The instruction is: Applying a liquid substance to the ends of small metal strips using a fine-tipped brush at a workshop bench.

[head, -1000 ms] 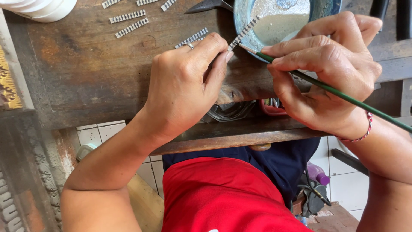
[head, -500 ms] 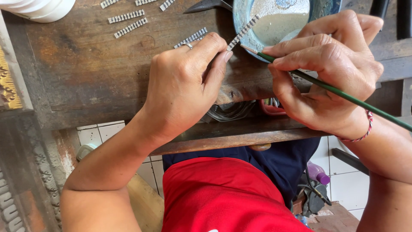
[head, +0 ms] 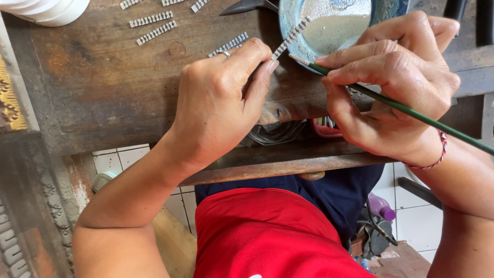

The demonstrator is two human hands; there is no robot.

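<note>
My left hand pinches a thin silver ribbed strip between thumb and fingertips, and the strip's far end pokes over the rim of a blue bowl of pale liquid. My right hand grips a long green brush handle like a pen. The brush tip meets the strip near the bowl's near edge. A ring sits on a finger of my left hand.
Several more ribbed silver strips lie on the worn wooden bench at the back left. A white container stands at the far left corner. A dark metal tool lies behind the bowl. Tiled floor shows below.
</note>
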